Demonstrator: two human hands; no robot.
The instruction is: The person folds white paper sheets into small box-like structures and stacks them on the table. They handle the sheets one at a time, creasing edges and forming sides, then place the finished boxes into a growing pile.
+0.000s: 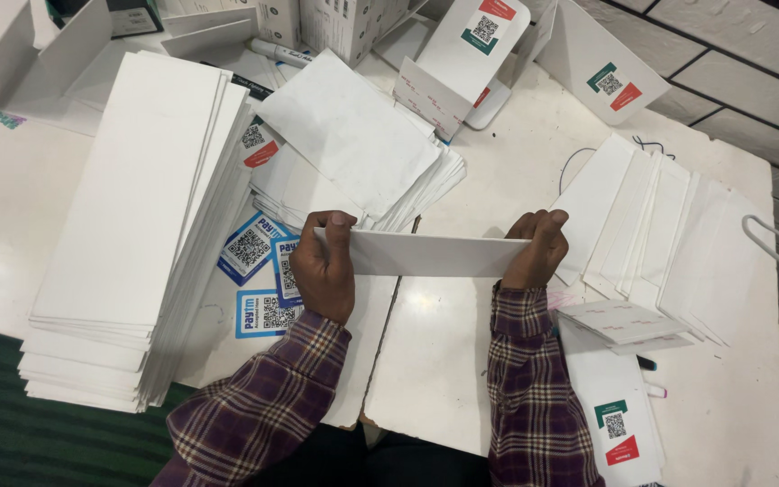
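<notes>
At the centre of the frame, the white card strip (pixel 430 254) lies level, long axis left to right; the left hand (pixel 325 268) and right hand (pixel 534 250) pinch its opposite ends, both equally near.

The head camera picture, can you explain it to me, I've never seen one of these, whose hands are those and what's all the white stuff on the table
This single picture comes from a camera worn on a person's head, looking down, so both hands are the wearer's own, in plaid sleeves. There is no machine. The left hand and the right hand each grip one end of a long white card strip, held level above the white table. To the left stands a tall stack of long white cards. Behind the strip lies a smaller pile of white sheets. To the right, more white strips are fanned out. Blue-edged code stickers lie under the left hand, and folded white stands sit at the far edge.
</notes>
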